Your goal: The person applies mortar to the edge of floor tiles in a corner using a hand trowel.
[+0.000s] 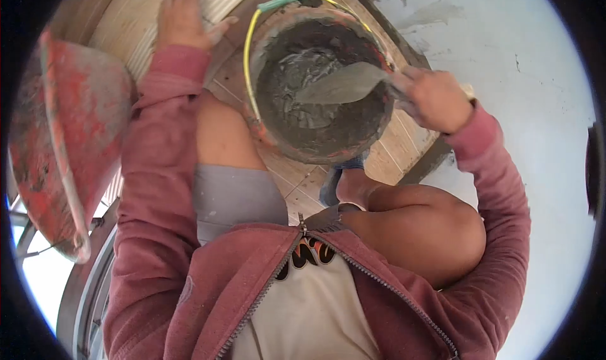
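My right hand [435,98] is closed round the handle of a trowel [344,85]. The trowel's grey, mortar-coated blade reaches over the bucket's opening, its tip at the wet mortar [303,70]. That mortar lies in an orange bucket [315,153] whose inner wall is smeared grey. A yellow wire handle with a green grip [283,0] rests toward the bucket's far left rim. My left hand [183,19] is left of the bucket, apart from it, fingers stretched out and thumb spread, near a ribbed pale strip; it holds nothing I can see.
A red, mortar-stained basin [88,101] stands tilted at the left. On the right is a pale wall [505,63] with grey smears. Wood-look floor tiles [398,142] lie under the bucket, and my bent knees are close to it.
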Tool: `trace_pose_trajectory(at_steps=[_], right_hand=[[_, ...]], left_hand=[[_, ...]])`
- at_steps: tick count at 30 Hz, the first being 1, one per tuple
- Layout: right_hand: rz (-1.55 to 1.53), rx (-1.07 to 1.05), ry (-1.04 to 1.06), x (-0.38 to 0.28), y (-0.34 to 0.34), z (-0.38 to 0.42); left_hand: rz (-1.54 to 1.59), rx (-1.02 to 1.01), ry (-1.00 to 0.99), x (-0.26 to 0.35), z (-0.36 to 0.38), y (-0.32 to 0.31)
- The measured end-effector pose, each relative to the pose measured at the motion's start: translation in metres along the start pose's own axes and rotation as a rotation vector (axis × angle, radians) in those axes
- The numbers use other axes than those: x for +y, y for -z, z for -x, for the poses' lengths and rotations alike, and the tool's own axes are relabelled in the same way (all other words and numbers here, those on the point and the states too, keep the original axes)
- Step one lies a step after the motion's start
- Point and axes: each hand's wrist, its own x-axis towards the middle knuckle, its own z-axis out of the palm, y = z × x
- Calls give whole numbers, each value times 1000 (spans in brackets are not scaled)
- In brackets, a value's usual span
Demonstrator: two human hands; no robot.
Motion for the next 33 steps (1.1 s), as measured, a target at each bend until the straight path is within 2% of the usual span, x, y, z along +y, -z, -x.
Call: trace_pose_trajectory(at_steps=[2, 5, 6, 8, 11, 17, 21, 24, 28, 31, 33], right_hand=[[259, 156, 138, -12, -22, -28], [247, 291, 166, -24, -53, -51], [247, 291, 177, -29, -56, -54], [260, 243, 202, -38, -62, -57], [258, 330, 243, -38, -73, -62], [259, 325, 367, -42, -55, -60], [230, 366, 278, -25, -59, -60], [246, 279, 280, -32, -69, -57], [284, 293, 311, -40, -67, -48], [160, 251, 308, -28, -48, -37], [-82, 212, 205, -22, -40, -25]], left_hand=[[29, -15, 36, 0, -1, 2], [-6, -28, 48, 4, -2, 8], [-13, -29, 57, 9, -2, 14], [17, -255, 281, 19, -4, 29], [83, -243, 275, 21, -6, 35], [77, -233, 256, 21, -7, 37], [51, -254, 276, 20, -7, 34], [43, -244, 265, 20, -5, 33], [63, -235, 251, 21, -5, 37], [81, -228, 269, 23, -3, 40], [82, -214, 255, 25, -4, 43]])
